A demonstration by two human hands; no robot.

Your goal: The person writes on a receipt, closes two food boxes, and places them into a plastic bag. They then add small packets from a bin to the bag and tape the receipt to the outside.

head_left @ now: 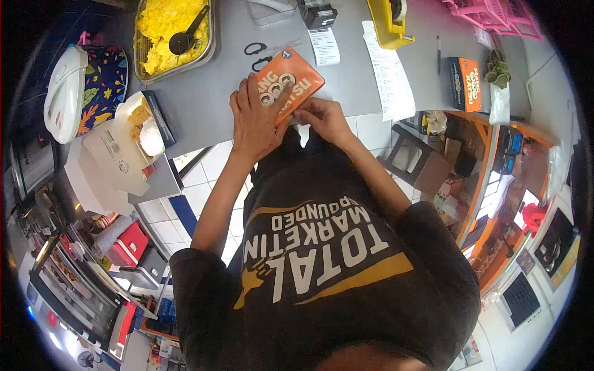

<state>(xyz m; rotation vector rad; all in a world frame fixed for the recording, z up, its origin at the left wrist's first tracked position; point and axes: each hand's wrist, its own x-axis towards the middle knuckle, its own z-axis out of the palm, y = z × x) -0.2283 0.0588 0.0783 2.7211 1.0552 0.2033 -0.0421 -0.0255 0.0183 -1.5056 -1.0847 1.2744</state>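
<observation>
An orange takeaway box (303, 77) with white lettering and ring shapes on its lid lies tilted at the counter's near edge. My left hand (255, 117) rests over its left side, fingers across the lid and thumb near the front edge, holding it. At the near right corner, my right hand (325, 119) has its thumb and fingers closed on the box's edge. Black-handled scissors (260, 55) lie just beyond the box, partly hidden by it. To the left stands an open takeaway box (111, 148) with white rice (151, 137) and golden-brown food inside.
A tray (211, 46) of yellow, egg-like food holds a black scoop (182, 42). Receipts (391, 80), a small black printer (318, 13) and a yellow tape dispenser (390, 28) sit beyond. Another orange box (470, 83) and a pink basket (495, 15) are at right.
</observation>
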